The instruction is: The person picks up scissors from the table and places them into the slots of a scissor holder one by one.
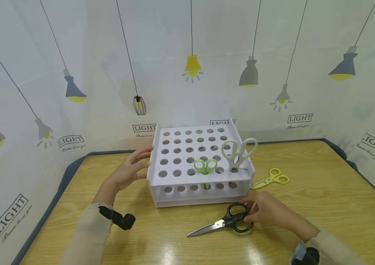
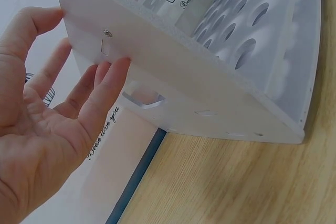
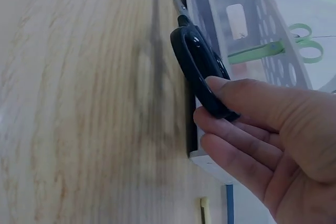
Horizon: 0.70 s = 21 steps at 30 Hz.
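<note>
A white rack (image 1: 170, 167) with rows of round holes stands on the table. My left hand (image 1: 128, 173) is at its left side, the fingertips against the side panel (image 2: 173, 77) in the left wrist view. In front of the rack's right corner, my right hand (image 1: 267, 209) pinches a handle ring of black-handled scissors (image 1: 229, 220) between thumb and fingers. The blades point left; in the right wrist view, the black handle (image 3: 181, 59) appears raised over the table. Small green scissors (image 1: 205, 170) and larger white-handled scissors (image 1: 234, 160) stand handles up in front-right holes.
Yellow scissors (image 1: 270, 179) lie on the wooden table (image 1: 320, 176) to the right of the rack, beyond my right hand. Behind the table hangs a pale curtain (image 1: 174, 29) printed with lamps. A dark blue edge (image 1: 65, 180) runs round the table.
</note>
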{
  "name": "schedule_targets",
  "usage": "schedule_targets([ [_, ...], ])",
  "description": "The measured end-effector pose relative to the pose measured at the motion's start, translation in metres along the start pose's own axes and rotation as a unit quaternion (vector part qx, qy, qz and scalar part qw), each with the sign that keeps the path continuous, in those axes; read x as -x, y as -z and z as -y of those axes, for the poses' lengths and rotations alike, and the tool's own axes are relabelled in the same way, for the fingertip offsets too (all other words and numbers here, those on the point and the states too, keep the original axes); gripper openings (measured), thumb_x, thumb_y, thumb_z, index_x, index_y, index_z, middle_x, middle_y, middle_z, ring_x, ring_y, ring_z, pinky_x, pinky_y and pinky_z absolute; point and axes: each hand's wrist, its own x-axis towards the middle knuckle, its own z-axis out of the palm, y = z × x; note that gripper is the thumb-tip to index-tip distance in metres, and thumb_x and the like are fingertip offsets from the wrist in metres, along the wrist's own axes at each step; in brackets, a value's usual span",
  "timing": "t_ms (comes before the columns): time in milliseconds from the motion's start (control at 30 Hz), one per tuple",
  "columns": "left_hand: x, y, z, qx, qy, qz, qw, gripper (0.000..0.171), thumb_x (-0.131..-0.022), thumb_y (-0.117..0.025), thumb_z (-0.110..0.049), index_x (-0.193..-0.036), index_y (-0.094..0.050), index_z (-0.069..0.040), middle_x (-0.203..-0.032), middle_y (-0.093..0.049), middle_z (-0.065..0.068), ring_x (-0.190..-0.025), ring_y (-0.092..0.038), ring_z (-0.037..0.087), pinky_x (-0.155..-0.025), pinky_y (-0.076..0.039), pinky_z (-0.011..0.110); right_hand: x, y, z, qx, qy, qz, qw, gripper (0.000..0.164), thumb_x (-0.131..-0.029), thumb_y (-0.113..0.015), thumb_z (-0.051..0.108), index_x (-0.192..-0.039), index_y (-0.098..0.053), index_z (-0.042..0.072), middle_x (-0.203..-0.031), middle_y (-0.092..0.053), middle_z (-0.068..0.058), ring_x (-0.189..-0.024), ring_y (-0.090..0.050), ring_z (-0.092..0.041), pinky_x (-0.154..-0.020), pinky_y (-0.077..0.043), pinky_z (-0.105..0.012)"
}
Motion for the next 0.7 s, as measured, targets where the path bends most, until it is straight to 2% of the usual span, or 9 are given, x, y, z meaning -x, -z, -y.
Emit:
schedule_targets([
  [200, 0.002, 0.000, -0.001, -0.001, 0.000, 0.000, 1.0000, 0.058, -0.091, -0.055, -0.012, -0.143, -0.029, -0.015, -0.143, -0.026, 0.014, -0.121, -0.038, 0.032, -0.086, -0.048, 0.042, 0.001, 0.007, 0.008, -0.028, 0.005, -0.011, 1.000, 0.048, -0.071, -0.077, 0.012, -0.110, -0.059, -0.010, -0.082, -0.061, -0.004, -0.067, -0.062, -0.008, -0.056, -0.052, -0.023],
  [533, 0.003, -0.001, -0.002, 0.000, -0.002, 0.000, 1.0000, 0.059, -0.091, -0.055, -0.013, -0.143, -0.029, -0.015, -0.144, -0.025, 0.015, -0.122, -0.037, 0.033, -0.087, -0.047, 0.043, 0.002, 0.018, 0.027, -0.057, -0.026, -0.027, 0.998, 0.048, -0.071, -0.078, 0.016, -0.110, -0.062, -0.006, -0.084, -0.061, -0.004, -0.070, -0.061, -0.010, -0.058, -0.052, -0.026],
  [700, 0.003, -0.001, -0.002, 0.004, -0.002, 0.000, 1.0000, 0.059, -0.091, -0.055, -0.012, -0.143, -0.028, -0.014, -0.144, -0.024, 0.015, -0.122, -0.038, 0.033, -0.086, -0.047, 0.043, 0.004, 0.025, 0.038, -0.050, 0.004, -0.019, 0.999, 0.044, -0.074, -0.076, 0.018, -0.111, -0.063, -0.002, -0.084, -0.062, -0.002, -0.072, -0.061, -0.010, -0.062, -0.052, -0.027],
])
